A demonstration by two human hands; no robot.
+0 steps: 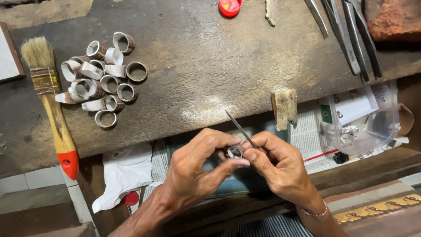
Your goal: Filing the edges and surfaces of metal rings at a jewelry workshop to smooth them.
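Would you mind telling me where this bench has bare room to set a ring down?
The widest bare patch of the bench lies between the ring pile and the tweezers, below the red cap. It is crowded at the left by the brush and rings, and at the peg near both hands.

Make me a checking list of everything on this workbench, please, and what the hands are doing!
Surface: worn dark wooden bench, dusted with pale filings.
Job's things: one metal ring; a thin needle file pokes through it.
Clutter: pile of metal rings, paintbrush, red cap, tweezers, wooden bench peg, clear plastic bag, newspaper, white cloth.
Grips: left hand pinches the ring; right hand holds the file.
Cables: nothing seen.
Surroundings: reddish brick, pale floor tiles.
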